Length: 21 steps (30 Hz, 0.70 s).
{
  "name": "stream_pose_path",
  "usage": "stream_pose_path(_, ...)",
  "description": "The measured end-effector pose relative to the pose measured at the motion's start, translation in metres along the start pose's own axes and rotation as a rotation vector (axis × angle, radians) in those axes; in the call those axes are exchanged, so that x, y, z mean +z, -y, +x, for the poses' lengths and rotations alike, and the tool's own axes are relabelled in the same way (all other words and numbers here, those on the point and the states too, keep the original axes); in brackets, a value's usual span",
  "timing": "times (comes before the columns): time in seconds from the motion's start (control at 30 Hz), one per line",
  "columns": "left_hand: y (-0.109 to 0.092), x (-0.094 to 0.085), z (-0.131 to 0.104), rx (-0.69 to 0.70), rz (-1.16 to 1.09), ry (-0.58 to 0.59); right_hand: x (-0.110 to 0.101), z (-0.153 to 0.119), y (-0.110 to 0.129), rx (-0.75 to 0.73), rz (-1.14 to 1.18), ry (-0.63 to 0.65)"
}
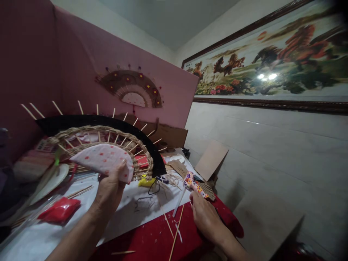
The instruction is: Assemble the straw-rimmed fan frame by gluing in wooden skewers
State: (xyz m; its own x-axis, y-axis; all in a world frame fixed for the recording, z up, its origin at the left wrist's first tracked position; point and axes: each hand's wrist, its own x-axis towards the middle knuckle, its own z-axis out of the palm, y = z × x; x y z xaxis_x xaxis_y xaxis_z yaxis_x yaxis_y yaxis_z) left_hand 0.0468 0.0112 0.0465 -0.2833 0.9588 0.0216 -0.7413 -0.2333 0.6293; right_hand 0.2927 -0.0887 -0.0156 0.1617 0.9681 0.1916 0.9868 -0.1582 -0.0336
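Observation:
A handmade half-round fan is raised above the table in my left hand. My thumb lies over its white, red-dotted cloth centre, and the other fingers are behind. Braided cord and a black band arch around the cloth, with thin wooden sticks poking out past the band. My right hand is low at the table's right side, right by a flower-patterned glue gun. A translucent glue stick slants down from the gun. My right fingers are mostly hidden, so whether they grip the gun is unclear.
A red packet lies on white sheeting at the left, near a pale plate. Loose sticks rest on the red cloth. Corrugated cardboard is behind the gun. A finished-looking fan hangs on the pink board.

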Motion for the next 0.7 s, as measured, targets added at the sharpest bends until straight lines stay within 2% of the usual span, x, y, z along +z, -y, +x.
stream_pose_path(0.17,0.0,-0.002,0.001,-0.021,0.026,0.028,0.006,-0.014,-0.014,-0.003,-0.126,0.07)
stream_pose_path(0.23,0.0,-0.002,0.0,-0.04,0.028,0.008,0.01,-0.021,-0.023,-0.032,-0.136,0.034)
stream_pose_path(0.33,0.0,-0.001,-0.001,-0.041,0.022,0.006,0.006,-0.027,-0.026,-0.055,-0.044,-0.123)
stream_pose_path(0.43,0.001,-0.002,-0.002,-0.027,0.024,0.049,-0.014,-0.024,-0.006,-0.167,0.204,-0.312)
stream_pose_path(0.57,0.004,-0.004,-0.006,-0.06,0.051,0.075,-0.04,-0.01,0.043,-0.234,0.44,-0.356)
stream_pose_path(0.6,0.004,-0.004,-0.007,-0.064,0.06,0.075,-0.043,-0.005,0.054,-0.245,0.477,-0.398)
stream_pose_path(0.7,0.006,-0.003,-0.009,-0.063,0.073,0.078,-0.043,0.008,0.078,-0.248,0.629,-0.39)
